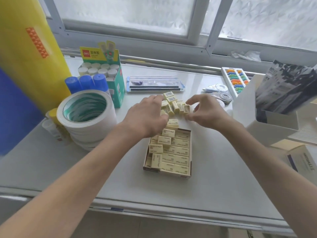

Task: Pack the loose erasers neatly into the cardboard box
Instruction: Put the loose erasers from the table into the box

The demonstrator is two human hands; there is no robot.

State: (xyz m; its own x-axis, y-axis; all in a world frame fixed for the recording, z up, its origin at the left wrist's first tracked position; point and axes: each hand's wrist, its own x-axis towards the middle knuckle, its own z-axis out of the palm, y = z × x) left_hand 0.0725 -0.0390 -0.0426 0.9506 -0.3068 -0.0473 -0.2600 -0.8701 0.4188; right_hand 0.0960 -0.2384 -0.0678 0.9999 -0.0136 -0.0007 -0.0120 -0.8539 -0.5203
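Observation:
A shallow cardboard box (183,176) lies on the table's middle, holding rows of pale yellow erasers (180,152), with a few lying crooked on top at its left side. Beyond the box sits a loose pile of erasers (175,105), some standing on edge. My left hand (147,115) presses against the pile's left side, fingers curled around several erasers. My right hand (202,110) pinches the right end of the same row between thumb and fingers. One eraser (173,123) lies flat between the pile and the box.
A stack of white tape rolls (85,110) stands at left, with blue-capped glue sticks (85,83) and a green glue-stick box (106,73) behind. A clear ruler pack (154,85), correction tape (216,88), an abacus (236,79) and white trays (267,117) lie behind and right.

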